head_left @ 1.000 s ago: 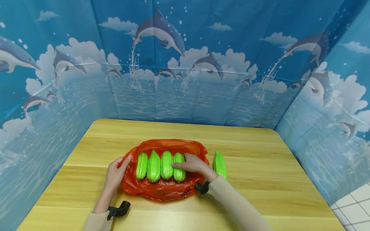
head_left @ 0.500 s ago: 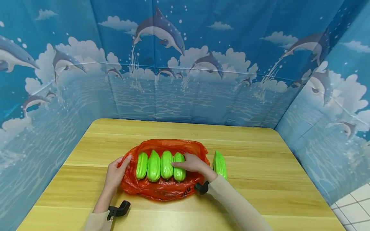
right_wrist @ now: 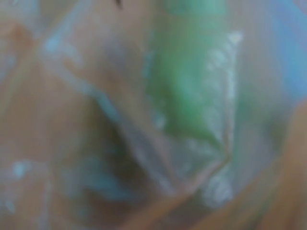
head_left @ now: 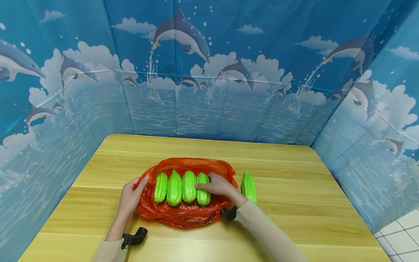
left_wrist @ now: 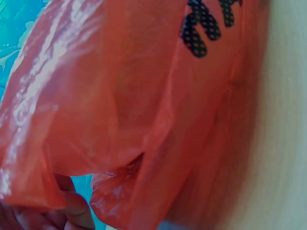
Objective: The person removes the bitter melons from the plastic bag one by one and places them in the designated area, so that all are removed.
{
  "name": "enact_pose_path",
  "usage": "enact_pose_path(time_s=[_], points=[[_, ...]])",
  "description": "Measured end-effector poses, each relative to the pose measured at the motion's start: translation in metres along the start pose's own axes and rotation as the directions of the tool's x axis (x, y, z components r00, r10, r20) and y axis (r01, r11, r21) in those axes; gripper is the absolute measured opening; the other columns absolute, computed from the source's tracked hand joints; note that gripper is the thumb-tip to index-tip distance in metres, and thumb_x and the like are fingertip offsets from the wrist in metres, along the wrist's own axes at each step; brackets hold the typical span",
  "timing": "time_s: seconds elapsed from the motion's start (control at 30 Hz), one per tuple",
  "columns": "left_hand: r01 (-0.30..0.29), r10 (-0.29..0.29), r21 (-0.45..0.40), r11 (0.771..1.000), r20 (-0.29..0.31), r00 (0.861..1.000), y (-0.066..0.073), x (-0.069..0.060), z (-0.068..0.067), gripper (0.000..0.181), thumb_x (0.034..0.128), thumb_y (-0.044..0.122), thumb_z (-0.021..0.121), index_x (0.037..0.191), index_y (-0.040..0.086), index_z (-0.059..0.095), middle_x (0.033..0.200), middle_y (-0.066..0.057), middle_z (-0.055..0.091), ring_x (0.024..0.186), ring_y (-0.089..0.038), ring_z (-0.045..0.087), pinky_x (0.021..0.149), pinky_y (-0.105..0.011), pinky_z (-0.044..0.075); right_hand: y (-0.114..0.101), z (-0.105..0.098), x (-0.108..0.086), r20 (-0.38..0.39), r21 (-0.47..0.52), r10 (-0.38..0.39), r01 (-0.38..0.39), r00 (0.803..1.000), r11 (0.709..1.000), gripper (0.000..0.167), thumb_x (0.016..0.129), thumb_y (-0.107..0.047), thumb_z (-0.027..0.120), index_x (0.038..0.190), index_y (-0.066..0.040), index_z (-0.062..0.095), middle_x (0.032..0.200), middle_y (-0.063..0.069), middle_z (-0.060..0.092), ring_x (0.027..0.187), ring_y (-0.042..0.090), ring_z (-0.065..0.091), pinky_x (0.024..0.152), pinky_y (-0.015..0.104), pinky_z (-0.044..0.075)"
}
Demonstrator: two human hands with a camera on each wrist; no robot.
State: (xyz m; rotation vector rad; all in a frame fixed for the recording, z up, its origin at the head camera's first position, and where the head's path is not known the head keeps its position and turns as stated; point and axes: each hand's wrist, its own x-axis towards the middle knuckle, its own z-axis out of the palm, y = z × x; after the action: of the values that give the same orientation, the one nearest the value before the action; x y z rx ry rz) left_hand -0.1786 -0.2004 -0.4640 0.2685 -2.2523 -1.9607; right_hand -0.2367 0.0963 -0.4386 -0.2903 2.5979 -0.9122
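Note:
A red plastic bag (head_left: 180,217) lies spread open on the wooden table. Inside it, several bright green, ridged bitter melons (head_left: 174,189) lie side by side in a row. My left hand (head_left: 130,196) pinches the bag's left rim; its fingers (left_wrist: 76,211) show behind the red film in the left wrist view. At the row's right end, my right hand (head_left: 220,186) grips the last bitter melon (head_left: 203,199), thumb across its top. Another bitter melon (head_left: 249,187) lies outside the bag, to its right. The right wrist view is blurred, with a green melon (right_wrist: 187,72) behind crumpled film.
The wooden table (head_left: 294,189) extends around the bag on every side. A blue dolphin-printed curtain (head_left: 209,109) hangs along its back and sides. Black wrist cameras (head_left: 135,238) sit on both wrists. White floor tiles (head_left: 399,233) show at the lower right.

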Motion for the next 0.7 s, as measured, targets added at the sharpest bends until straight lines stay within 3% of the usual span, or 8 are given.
enact_pose_path(time_s=[0.2, 0.43, 0.7], points=[[-0.005, 0.005, 0.003, 1.000, -0.002, 1.000, -0.0003, -0.0001, -0.0003, 0.050, 0.0909, 0.046, 0.060, 0.084, -0.003, 0.056, 0.067, -0.005, 0.049, 0.061, -0.015, 0.049, 0.052, -0.024, 0.042, -0.0001, 0.0010, 0.0003, -0.017, 0.019, 0.012, -0.012, 1.000, 1.000, 0.083, 0.081, -0.056, 0.067, 0.132, 0.005, 0.043, 0.120, 0.019, 0.054, 0.107, 0.033, 0.054, 0.084, 0.045, 0.045], [-0.015, 0.015, 0.007, 1.000, -0.009, 1.000, -0.0011, 0.0007, -0.0001, 0.050, 0.0910, 0.046, 0.060, 0.082, -0.003, 0.055, 0.067, -0.006, 0.050, 0.061, -0.016, 0.049, 0.052, -0.024, 0.042, -0.0019, 0.0006, -0.0011, -0.034, 0.052, 0.006, -0.005, 0.999, 0.999, 0.075, 0.081, -0.053, 0.069, 0.124, 0.004, 0.045, 0.107, 0.015, 0.056, 0.093, 0.026, 0.056, 0.076, 0.042, 0.046], [-0.019, 0.019, -0.004, 1.000, -0.005, 1.000, -0.0013, 0.0012, -0.0001, 0.048, 0.0917, 0.044, 0.060, 0.083, -0.003, 0.055, 0.067, -0.005, 0.050, 0.061, -0.015, 0.049, 0.052, -0.024, 0.043, -0.0005, 0.0016, -0.0015, -0.048, 0.060, -0.001, 0.004, 0.999, 0.998, 0.075, 0.081, -0.053, 0.069, 0.123, 0.005, 0.044, 0.107, 0.016, 0.056, 0.093, 0.026, 0.056, 0.077, 0.042, 0.046]])
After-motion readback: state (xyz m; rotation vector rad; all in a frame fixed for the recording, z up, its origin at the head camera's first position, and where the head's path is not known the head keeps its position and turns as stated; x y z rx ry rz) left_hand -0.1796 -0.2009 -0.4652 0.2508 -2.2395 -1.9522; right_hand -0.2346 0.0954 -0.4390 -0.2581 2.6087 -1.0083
